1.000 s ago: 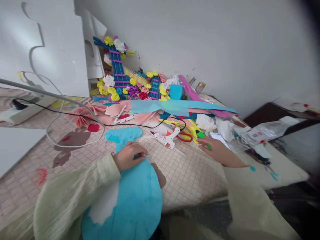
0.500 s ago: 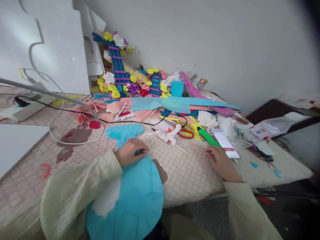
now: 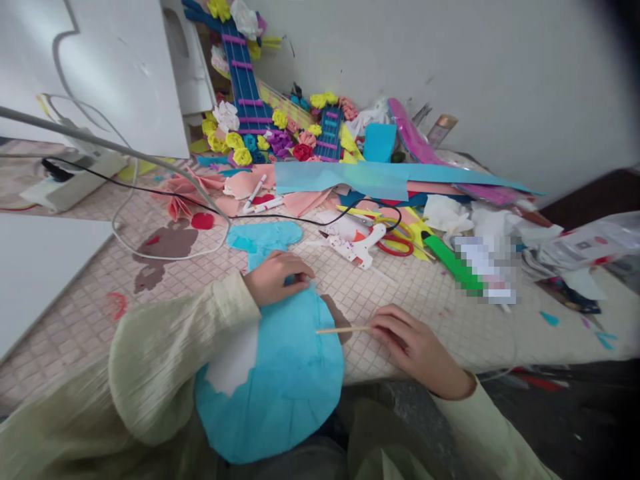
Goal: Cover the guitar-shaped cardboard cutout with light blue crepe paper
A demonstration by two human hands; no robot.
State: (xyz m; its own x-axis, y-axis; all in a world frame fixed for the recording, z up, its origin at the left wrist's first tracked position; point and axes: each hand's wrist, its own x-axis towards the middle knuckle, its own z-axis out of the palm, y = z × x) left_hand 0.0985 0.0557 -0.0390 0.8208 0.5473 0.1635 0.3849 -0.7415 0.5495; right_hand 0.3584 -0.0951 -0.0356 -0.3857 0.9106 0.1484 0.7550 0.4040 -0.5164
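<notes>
A light-blue paper-covered shape (image 3: 295, 380), with a round body and a T-shaped top, lies at the table's near edge; a white patch (image 3: 233, 357) shows on its left side. My left hand (image 3: 277, 277) rests on its upper part, fingers curled; whether anything is between them is hidden. In my right hand (image 3: 407, 343), a thin wooden stick (image 3: 343, 329) is pinched between the fingertips, its far end over the right part of the blue body. A white glue gun (image 3: 359, 248) lies beyond my hands, beside red and yellow scissors (image 3: 400, 243).
A black cable (image 3: 200, 203) and a white cable (image 3: 116, 220) cross the patterned tabletop (image 3: 75, 307). Paper flowers and a blue guitar-like neck (image 3: 245, 80) stand at the back. On the right lie a green cutter (image 3: 450, 260) and plastic bags (image 3: 590, 243).
My right hand has moved left and nearer, and now holds a thin stick out over the blue shape. The view has shifted; my left hand stays on the shape.
</notes>
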